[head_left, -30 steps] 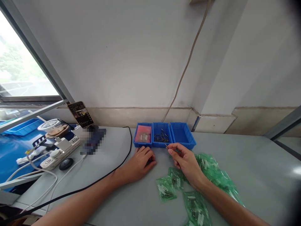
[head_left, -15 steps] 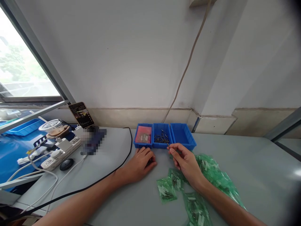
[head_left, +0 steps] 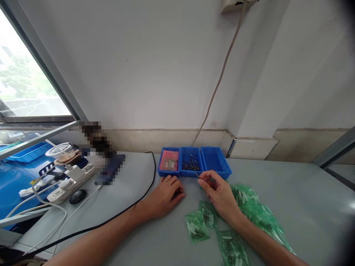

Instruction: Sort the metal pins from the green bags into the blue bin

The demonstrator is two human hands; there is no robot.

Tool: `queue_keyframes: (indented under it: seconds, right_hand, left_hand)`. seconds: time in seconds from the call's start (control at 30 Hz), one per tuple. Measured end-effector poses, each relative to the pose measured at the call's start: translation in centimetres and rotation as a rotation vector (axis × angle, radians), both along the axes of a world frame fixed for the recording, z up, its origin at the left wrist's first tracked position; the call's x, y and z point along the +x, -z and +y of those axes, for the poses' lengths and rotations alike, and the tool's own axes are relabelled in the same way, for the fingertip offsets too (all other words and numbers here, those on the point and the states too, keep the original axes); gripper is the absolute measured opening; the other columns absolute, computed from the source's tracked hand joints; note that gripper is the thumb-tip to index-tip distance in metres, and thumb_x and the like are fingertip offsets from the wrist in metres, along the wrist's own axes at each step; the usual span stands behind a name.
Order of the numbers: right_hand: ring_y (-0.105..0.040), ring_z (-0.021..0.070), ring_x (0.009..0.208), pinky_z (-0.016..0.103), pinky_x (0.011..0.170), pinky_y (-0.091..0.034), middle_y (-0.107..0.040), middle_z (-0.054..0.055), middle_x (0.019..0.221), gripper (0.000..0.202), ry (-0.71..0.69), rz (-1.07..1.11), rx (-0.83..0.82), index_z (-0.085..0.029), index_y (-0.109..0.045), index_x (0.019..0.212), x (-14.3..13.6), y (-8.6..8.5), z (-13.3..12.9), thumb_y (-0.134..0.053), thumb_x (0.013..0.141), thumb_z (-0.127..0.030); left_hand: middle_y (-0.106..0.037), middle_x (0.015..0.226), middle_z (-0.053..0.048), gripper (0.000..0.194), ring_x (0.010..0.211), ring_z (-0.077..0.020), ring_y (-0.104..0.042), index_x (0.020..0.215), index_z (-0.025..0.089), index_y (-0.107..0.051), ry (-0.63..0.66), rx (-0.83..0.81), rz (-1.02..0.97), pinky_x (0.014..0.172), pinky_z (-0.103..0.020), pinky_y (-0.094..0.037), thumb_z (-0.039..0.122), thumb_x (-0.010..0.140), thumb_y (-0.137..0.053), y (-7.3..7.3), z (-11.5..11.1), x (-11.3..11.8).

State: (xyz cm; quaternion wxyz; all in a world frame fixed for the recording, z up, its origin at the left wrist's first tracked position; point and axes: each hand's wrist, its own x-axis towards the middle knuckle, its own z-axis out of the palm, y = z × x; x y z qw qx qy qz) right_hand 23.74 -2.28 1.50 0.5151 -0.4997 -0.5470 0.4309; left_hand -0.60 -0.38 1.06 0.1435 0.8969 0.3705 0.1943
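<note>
My right hand (head_left: pixel 217 190) pinches a small thin metal piece (head_left: pixel 197 175) just in front of the middle blue bin (head_left: pixel 190 173), which holds several dark metal pieces (head_left: pixel 191 163). On the table before the left blue bin (head_left: pixel 168 172) rests my left hand (head_left: pixel 169 192), its fingers curled; something dark shows under them, too hidden to make out. A pink packet (head_left: pixel 169 155) and a clear bag lie in that left bin. The right blue bin (head_left: pixel 215 159) has nothing in it. Green bags (head_left: pixel 196 226) with metal parts lie below and beside my right hand.
Along the left are a power strip (head_left: pixel 69 184) with plugs, a black mouse (head_left: pixel 78 196), white cables and a lidded cup (head_left: pixel 58 149). A black cable (head_left: pixel 111 218) crosses the table (head_left: pixel 149 240) under my left forearm. The wall stands behind the bins.
The metal piece between my right fingertips has tilted and sits slightly lower and nearer to me, off the edge of the middle bin. My left hand stays in place.
</note>
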Motion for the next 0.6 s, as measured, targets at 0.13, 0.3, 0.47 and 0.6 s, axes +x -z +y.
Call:
queue_keyframes:
  seconds: [0.13, 0.3, 0.47, 0.6]
  right_hand:
    - [-0.046, 0.013, 0.059, 0.025, 0.048, -0.035, -0.061, 0.001, 0.088, 0.033, -0.002, -0.009, 0.005, -0.024, -0.068, 0.099, 0.06, 0.15, -0.02, -0.072, 0.093, -0.056]
    - [-0.043, 0.0121, 0.058, 0.025, 0.047, -0.032, -0.064, 0.003, 0.095, 0.033, 0.014, -0.047, 0.028, -0.023, -0.068, 0.101, 0.17, 0.22, -0.03, -0.069, 0.095, -0.056]
    - [-0.04, 0.0119, 0.056, 0.026, 0.048, -0.033, -0.063, 0.002, 0.089, 0.036, 0.021, -0.04, 0.014, -0.023, -0.069, 0.102, 0.13, 0.22, 0.05, -0.068, 0.095, -0.058]
    - [-0.04, 0.0115, 0.055, 0.025, 0.047, -0.032, -0.061, 0.0, 0.086, 0.036, 0.009, -0.004, -0.014, -0.024, -0.068, 0.103, 0.06, 0.23, 0.0, -0.068, 0.095, -0.059]
  left_hand:
    - [-0.061, 0.104, -0.003, 0.011, 0.098, -0.023, -0.051, 0.101, 0.022, -0.056, -0.003, -0.003, -0.001, 0.086, -0.035, -0.042, 0.028, 0.108, -0.06, -0.09, -0.03, 0.04]
    - [-0.061, 0.105, -0.004, 0.01, 0.099, -0.023, -0.051, 0.102, 0.022, -0.056, -0.003, -0.018, -0.004, 0.087, -0.036, -0.042, 0.028, 0.108, -0.059, -0.25, -0.1, 0.01]
    - [-0.061, 0.105, -0.003, 0.01, 0.099, -0.0226, -0.051, 0.101, 0.022, -0.057, -0.008, -0.006, 0.001, 0.088, -0.036, -0.042, 0.028, 0.108, -0.06, -0.16, -0.05, -0.02]
    - [-0.061, 0.105, -0.003, 0.01, 0.099, -0.0226, -0.051, 0.101, 0.022, -0.056, -0.004, -0.009, -0.001, 0.088, -0.036, -0.042, 0.028, 0.108, -0.06, -0.16, -0.04, 0.0]
